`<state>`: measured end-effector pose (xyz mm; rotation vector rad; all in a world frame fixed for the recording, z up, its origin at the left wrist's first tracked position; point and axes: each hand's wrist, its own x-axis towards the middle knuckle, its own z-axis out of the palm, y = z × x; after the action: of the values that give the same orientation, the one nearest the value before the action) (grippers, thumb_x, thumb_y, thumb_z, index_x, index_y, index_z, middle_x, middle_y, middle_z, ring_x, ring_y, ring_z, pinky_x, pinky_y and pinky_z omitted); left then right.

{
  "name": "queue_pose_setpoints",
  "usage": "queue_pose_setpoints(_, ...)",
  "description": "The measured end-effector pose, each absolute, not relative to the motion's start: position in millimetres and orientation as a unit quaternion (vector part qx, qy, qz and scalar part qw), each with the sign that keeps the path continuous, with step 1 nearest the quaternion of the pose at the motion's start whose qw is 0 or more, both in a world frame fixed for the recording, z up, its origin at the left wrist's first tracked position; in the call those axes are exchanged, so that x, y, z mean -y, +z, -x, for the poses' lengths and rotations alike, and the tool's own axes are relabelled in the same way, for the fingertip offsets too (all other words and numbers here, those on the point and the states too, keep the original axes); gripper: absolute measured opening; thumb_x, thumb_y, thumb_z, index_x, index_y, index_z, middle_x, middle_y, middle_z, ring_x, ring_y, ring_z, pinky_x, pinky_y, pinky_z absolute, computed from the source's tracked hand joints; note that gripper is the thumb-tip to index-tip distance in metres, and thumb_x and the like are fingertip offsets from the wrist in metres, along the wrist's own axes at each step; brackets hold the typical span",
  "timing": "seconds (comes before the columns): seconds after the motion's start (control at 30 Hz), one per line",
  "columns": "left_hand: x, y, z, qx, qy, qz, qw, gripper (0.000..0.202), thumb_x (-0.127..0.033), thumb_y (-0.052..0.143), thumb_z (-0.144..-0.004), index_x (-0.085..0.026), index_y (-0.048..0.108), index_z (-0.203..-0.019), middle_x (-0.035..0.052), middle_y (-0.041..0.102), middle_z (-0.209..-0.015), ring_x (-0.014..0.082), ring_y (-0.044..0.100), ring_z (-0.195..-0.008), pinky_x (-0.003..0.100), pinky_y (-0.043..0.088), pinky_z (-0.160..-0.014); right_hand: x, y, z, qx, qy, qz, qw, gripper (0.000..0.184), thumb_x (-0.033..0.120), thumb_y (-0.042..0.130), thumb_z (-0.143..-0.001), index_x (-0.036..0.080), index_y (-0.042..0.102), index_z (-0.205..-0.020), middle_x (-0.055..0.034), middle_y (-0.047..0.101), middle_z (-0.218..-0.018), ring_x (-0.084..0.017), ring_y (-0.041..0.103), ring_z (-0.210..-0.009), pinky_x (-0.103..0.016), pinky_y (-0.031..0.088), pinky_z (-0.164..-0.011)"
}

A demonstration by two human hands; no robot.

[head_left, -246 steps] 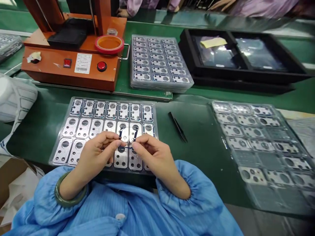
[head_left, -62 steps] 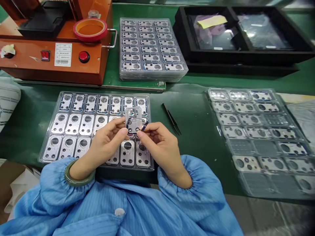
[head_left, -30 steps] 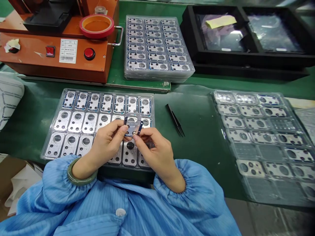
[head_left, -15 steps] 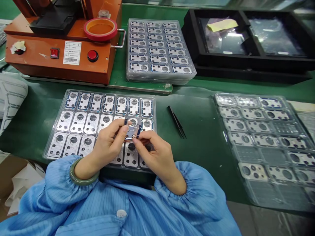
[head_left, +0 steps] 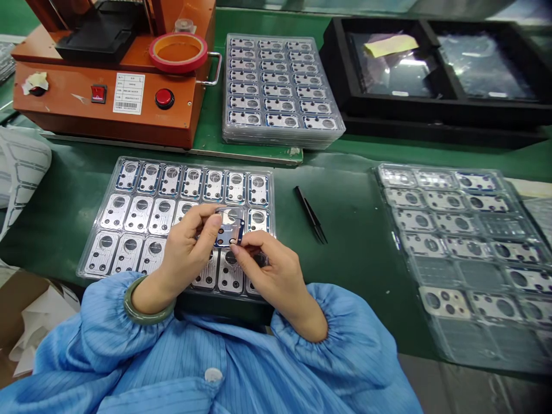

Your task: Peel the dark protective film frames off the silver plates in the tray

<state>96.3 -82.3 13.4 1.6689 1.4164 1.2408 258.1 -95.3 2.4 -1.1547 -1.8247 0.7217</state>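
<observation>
Small silver plate (head_left: pixel 229 227) with round holes and a dark blue edge is held up in the air between two bare hands. It sits just over the middle row of a clear plastic tray (head_left: pixel 172 160), close to that row's right end.

The left hand (head_left: pixel 187 247) is closed in a pinch and grips the plate's left side with its thumb and fingers. The right hand (head_left: pixel 267 267) is also closed in a pinch and grips the plate's lower right corner. A green bangle (head_left: pixel 149 310) sits on the left wrist, and blue sleeves (head_left: pixel 112 328) puff out at both wrists.

The tray lies near the front edge of the green tabletop (head_left: pixel 345 276) and holds rows of silver plates (head_left: pixel 129 213). Black tweezers (head_left: pixel 310 214) lie just to the right of it. Farther right is another clear tray (head_left: pixel 375 172) with more plates. Near the back edge stands a stack of clear trays (head_left: pixel 259 141), with a black box (head_left: pixel 334 69) to its right. An orange machine (head_left: pixel 107 109) with a red button (head_left: pixel 164 98) stands at the back left corner.
</observation>
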Motion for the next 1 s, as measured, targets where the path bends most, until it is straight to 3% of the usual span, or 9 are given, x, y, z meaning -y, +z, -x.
queue_pose_setpoints(0.3, 83.6, 12.1, -93.5, -0.523, 0.477, -0.636, 0.309, 0.019, -0.026, 0.048, -0.093, -0.019, 0.060, -0.105, 0.0035, 0.068, -0.094, 0.0127, 0.062, -0.085, 0.023, 0.050, -0.072, 95.9, 2.8, -258.5, 0.731, 0.295, 0.453, 0.416, 0.005, 0.018, 0.059, -0.086, 0.021, 0.056, -0.083, 0.0015, 0.062, -0.073, -0.010, 0.058, -0.061, -0.023, 0.049, -0.058)
queue_pose_setpoints(0.63, 82.9, 16.7, -94.8, -0.554, 0.464, -0.643, 0.252, 0.019, -0.027, 0.045, -0.093, -0.019, 0.062, -0.091, 0.0002, 0.067, -0.078, 0.0106, 0.059, -0.067, 0.022, 0.048, -0.062, 95.3, 4.4, -260.3, 0.755, 0.280, 0.424, 0.414, 0.004, 0.021, 0.055, -0.089, 0.021, 0.056, -0.084, 0.0013, 0.062, -0.071, -0.011, 0.059, -0.061, -0.023, 0.048, -0.058)
queue_pose_setpoints(1.0, 81.3, 13.8, -95.5, -0.573, 0.452, -0.646, 0.226, 0.018, -0.027, 0.046, -0.093, -0.018, 0.062, -0.091, 0.0002, 0.067, -0.078, 0.0091, 0.057, -0.063, 0.021, 0.046, -0.060, 95.4, -2.9, -262.6, 0.797, 0.181, 0.393, 0.422, 0.013, 0.018, 0.046, -0.091, 0.021, 0.057, -0.098, -0.0052, 0.068, -0.085, -0.017, 0.065, -0.077, -0.028, 0.051, -0.067)
